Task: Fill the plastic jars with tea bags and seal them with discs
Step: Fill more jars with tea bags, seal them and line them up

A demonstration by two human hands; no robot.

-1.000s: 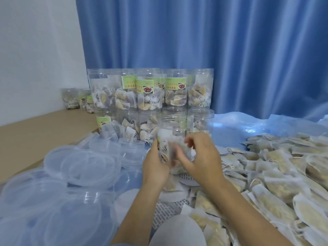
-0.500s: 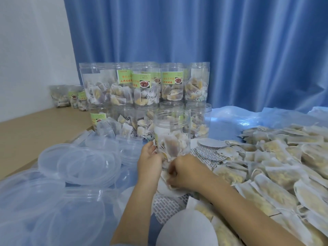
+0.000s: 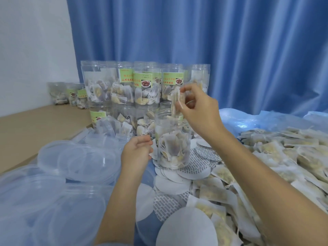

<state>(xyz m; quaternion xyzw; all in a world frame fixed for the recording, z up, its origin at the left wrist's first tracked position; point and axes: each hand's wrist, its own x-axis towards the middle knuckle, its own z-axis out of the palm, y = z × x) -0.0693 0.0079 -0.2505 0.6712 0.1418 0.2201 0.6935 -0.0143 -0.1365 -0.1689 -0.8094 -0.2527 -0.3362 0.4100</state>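
A clear plastic jar (image 3: 173, 141) stands open in the middle, about half full of tea bags. My right hand (image 3: 198, 109) pinches a tea bag (image 3: 176, 102) that hangs just above the jar's mouth. My left hand (image 3: 137, 151) sits at the jar's lower left with its fingers loosely curled; whether it touches the jar I cannot tell. White sealing discs (image 3: 179, 181), some printed with grey marks, lie under and in front of the jar. A big heap of loose tea bags (image 3: 276, 157) spreads on the right.
Two rows of filled, labelled jars (image 3: 142, 91) are stacked behind the open jar, with a few more jars (image 3: 71, 94) far left by the wall. Clear plastic lids (image 3: 76, 157) pile up at the left. A blue curtain (image 3: 213, 41) hangs behind.
My right hand has risen from the table beside the jar's base to above the jar's mouth, carrying a tea bag. My left hand stays by the jar's lower left.
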